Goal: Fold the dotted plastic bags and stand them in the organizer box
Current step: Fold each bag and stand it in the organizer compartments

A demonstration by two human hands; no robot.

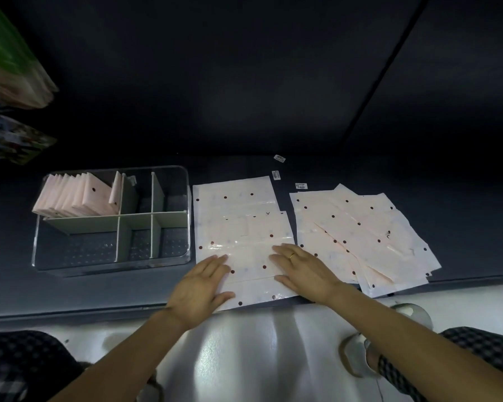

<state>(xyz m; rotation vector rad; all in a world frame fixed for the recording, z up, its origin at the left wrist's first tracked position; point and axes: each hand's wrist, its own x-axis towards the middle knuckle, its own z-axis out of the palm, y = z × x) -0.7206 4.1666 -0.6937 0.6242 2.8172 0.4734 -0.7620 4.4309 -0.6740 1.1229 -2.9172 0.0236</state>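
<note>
A pale pink dotted plastic bag (pixel 241 227) lies flat on the dark table in front of me, part folded over itself. My left hand (pixel 199 288) presses flat on its near left corner, fingers straight. My right hand (pixel 301 272), wearing a ring, presses flat on its near right part. A loose pile of several more dotted bags (pixel 360 236) lies spread to the right. The clear organizer box (pixel 111 262) with grey dividers stands at the left; several folded bags (pixel 76 198) stand in its far left compartment.
Small label stickers (pixel 276 174) lie on the table behind the bags. The table's front edge runs just under my wrists. Stacked packages (pixel 9 68) hang at the upper left. My sandalled foot (pixel 360 358) shows on the pale floor below.
</note>
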